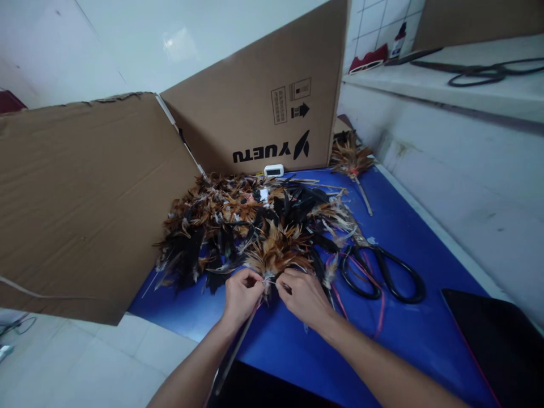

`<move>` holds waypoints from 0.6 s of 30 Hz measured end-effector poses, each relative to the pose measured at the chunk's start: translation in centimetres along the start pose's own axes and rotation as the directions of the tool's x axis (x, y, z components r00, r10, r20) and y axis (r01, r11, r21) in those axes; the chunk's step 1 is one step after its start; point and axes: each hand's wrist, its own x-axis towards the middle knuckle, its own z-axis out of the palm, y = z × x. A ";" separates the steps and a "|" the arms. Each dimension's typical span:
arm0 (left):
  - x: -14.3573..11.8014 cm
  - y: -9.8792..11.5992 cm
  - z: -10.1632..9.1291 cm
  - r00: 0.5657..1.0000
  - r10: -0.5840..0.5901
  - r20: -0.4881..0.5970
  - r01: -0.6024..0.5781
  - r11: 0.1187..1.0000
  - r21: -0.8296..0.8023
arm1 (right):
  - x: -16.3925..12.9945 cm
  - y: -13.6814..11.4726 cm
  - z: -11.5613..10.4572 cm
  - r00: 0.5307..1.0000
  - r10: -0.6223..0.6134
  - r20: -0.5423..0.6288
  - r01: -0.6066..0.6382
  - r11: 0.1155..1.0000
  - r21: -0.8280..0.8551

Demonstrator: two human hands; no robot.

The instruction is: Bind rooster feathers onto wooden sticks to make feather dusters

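1. Brown cardboard box panel [259,96], standing behind the pile: the word "YUETU" and a black logo, printed upside down; the small label above is too small to read.
2. My left hand [241,294], fingers pinched on the base of the brown-and-white feather bundle on a thin stick [274,255].
3. My right hand [302,296], fingertips pinching the same base from the other side.
4. Bundle lies at the near edge of the blue table [416,226]; its feathers fan away from me, stick running down-left toward me.
5. Loose pile of brown and black feathers [238,221] behind it.
6. Black-handled scissors [382,272] to the right, handles nearest me.
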 end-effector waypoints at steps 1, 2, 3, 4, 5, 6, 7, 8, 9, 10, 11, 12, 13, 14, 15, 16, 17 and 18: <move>0.0 -0.1 0.0 1.000 -0.025 0.012 0.026 0.999 -0.031 | 0.0 0.0 0.0 1.000 -0.001 0.000 0.001 1.000 -0.003; 0.0 -0.1 0.0 0.999 -0.042 0.020 0.043 0.997 -0.059 | -0.1 0.0 0.0 1.000 -0.001 0.000 0.001 1.000 -0.008; 0.1 -0.1 0.0 0.998 -0.052 0.023 0.054 0.995 -0.084 | -0.1 0.1 0.1 1.000 0.000 0.002 0.000 1.000 -0.011; 0.0 -0.1 0.0 0.998 -0.058 0.024 0.060 0.993 -0.107 | -0.1 0.1 0.1 1.000 0.001 0.005 -0.001 1.000 -0.014; 0.0 -0.1 0.0 0.998 -0.057 0.027 0.060 0.990 -0.126 | -0.2 0.1 0.1 1.000 0.001 0.008 -0.001 1.000 -0.015; 0.0 0.0 -0.1 0.998 -0.055 0.034 0.060 0.988 -0.143 | -0.2 0.1 0.2 1.000 0.000 0.010 0.000 1.000 -0.016; 0.0 0.0 -0.1 0.998 -0.054 0.044 0.061 0.985 -0.159 | -0.2 0.2 0.2 1.000 0.000 0.010 0.000 1.000 -0.017; 0.0 0.0 -0.2 0.997 -0.055 0.057 0.064 0.983 -0.171 | -0.3 0.2 0.2 1.000 0.002 0.009 -0.002 1.000 -0.018; 0.0 0.0 -0.2 0.996 -0.055 0.069 0.067 0.982 -0.179 | -0.3 0.2 0.2 1.000 0.005 0.008 -0.004 1.000 -0.019; 0.0 0.0 -0.3 0.995 -0.055 0.078 0.069 0.981 -0.184 | -0.3 0.3 0.2 1.000 0.008 0.009 -0.008 1.000 -0.017; 0.0 0.0 -0.4 0.995 -0.053 0.083 0.068 0.980 -0.187 | -0.3 0.3 0.2 1.000 0.013 0.012 -0.013 1.000 -0.013; 0.0 0.0 -0.4 0.995 -0.049 0.086 0.065 0.980 -0.188 | -0.3 0.3 0.1 1.000 0.018 0.016 -0.018 1.000 -0.006; -0.1 0.0 -0.5 0.995 -0.043 0.087 0.059 0.980 -0.189 | -0.3 0.3 0.1 1.000 0.022 0.019 -0.022 1.000 0.002; -0.1 -0.1 -0.5 0.995 -0.037 0.088 0.053 0.980 -0.194 | -0.4 0.3 0.0 0.999 0.024 0.023 -0.024 1.000 0.010; -0.1 -0.1 -0.6 0.995 -0.032 0.090 0.050 0.977 -0.206 | -0.4 0.3 0.0 0.999 0.026 0.024 -0.026 1.000 0.016; -0.2 -0.1 -0.6 0.995 -0.026 0.095 0.047 0.974 -0.223 | -0.4 0.3 0.0 0.999 0.027 0.026 -0.027 0.999 0.019; -0.2 -0.1 -0.7 0.995 -0.018 0.103 0.042 0.970 -0.240 | -0.4 0.3 -0.1 0.999 0.027 0.029 -0.027 0.999 0.019; -0.3 0.0 -0.8 0.994 -0.007 0.113 0.035 0.968 -0.248 | -0.4 0.3 -0.1 0.999 0.024 0.032 -0.025 1.000 0.017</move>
